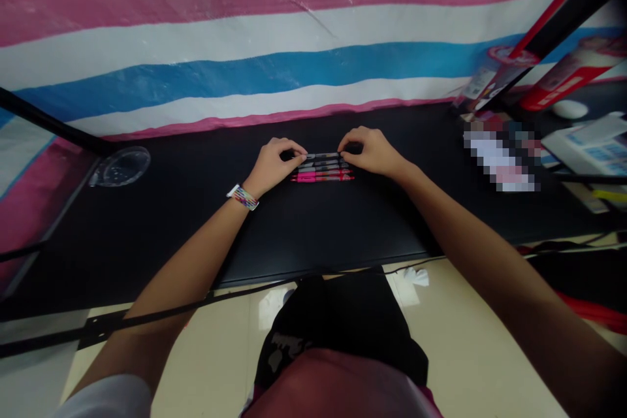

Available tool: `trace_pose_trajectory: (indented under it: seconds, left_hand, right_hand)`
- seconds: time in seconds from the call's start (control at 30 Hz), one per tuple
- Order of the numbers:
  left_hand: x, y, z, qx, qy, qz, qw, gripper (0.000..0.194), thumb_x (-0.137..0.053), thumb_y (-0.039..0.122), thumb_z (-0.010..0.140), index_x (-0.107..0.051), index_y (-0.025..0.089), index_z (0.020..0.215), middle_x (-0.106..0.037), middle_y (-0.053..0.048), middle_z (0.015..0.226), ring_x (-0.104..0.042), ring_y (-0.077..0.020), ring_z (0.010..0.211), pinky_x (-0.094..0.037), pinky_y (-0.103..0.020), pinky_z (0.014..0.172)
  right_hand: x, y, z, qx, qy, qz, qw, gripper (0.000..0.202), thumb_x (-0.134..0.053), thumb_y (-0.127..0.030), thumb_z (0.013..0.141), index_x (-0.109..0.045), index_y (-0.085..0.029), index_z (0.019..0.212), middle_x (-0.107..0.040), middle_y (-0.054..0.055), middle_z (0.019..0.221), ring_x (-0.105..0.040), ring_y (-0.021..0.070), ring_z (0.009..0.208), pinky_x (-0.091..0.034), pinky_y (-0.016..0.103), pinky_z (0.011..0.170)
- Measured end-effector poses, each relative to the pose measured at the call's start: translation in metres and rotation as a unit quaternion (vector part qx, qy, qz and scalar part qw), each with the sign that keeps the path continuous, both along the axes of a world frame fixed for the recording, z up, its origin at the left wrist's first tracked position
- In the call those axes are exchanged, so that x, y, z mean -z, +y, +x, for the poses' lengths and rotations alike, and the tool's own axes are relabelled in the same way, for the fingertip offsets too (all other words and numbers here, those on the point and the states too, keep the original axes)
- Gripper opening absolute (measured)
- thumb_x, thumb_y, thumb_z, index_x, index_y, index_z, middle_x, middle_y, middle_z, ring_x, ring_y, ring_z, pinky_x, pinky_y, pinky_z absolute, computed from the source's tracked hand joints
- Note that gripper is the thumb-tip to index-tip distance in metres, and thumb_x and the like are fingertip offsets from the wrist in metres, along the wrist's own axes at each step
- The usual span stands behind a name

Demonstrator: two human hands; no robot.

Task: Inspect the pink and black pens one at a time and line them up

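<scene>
Where the person stands at the black matte tabletop (313, 228), both hands are extended to a short row of slim plastic pens (323, 168) lying side by side, near the far edge of the table and just short of the striped pink, white and blue plastic sheet (245, 46) hung behind it. Pens nearest the person are bright pink; those farther back appear grey and black, though the exact count is hard to make out at this range.

Left hand (273, 163), with a multicoloured woven band at the wrist (243, 196), is curled at the left ends of the row, fingertips pinched in against the pen tips. Right hand (372, 151) mirrors it at the right ends, fingers bent down onto the barrels. Both hands are closed on the row from opposite ends; neither lifts it clear of the table, so far as can be seen.

Handling assessment: the pens look light, rigid and smooth-barrelled, likely to roll or fan apart if pressure from the ends is uneven. Pressing inward from both ends, as seen, keeps them aligned; a grasp across the middle of the bundle would serve for lifting.

Also noted: a clear round plastic lid (121, 166) at the left of the table, well apart from the hands; red cylindrical containers (573, 72) and printed papers (592, 144) at the far right; a black cable (147, 317) running below the near table edge
</scene>
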State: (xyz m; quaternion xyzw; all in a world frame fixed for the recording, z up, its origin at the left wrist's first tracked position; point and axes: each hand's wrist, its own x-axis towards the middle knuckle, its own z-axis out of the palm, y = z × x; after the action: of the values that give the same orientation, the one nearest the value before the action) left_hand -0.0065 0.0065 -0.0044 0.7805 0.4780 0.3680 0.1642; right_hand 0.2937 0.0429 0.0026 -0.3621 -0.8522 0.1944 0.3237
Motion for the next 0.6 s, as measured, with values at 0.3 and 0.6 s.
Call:
trace_pose_trajectory:
  seconds: [0.3, 0.6]
  left_hand:
    - [0.003, 0.002, -0.001, 0.019, 0.017, 0.015, 1.0, 0.012, -0.077, 0.021, 0.093, -0.084, 0.03, 0.094, -0.085, -0.003, 0.1, -0.072, -0.0284, 0.1, -0.055, -0.052, 0.104]
    - [0.003, 0.002, -0.002, 0.015, 0.019, 0.012, 1.0, 0.013, -0.072, 0.023, 0.099, -0.084, 0.028, 0.1, -0.085, -0.004, 0.104, -0.072, -0.0283, 0.103, -0.053, -0.052, 0.105]
  right_hand:
    - [-0.001, -0.002, -0.002, -0.006, 0.008, -0.044, 0.999, 0.014, -0.071, -0.02, 0.08, -0.083, -0.026, 0.084, -0.078, 0.006, 0.088, -0.066, 0.0278, 0.089, -0.05, 0.043, 0.089]
    - [-0.023, -0.011, -0.018, -0.038, 0.06, -0.055, 0.996, 0.012, -0.073, -0.021, 0.086, -0.085, -0.024, 0.086, -0.079, 0.007, 0.089, -0.068, 0.0263, 0.084, -0.051, 0.042, 0.087]
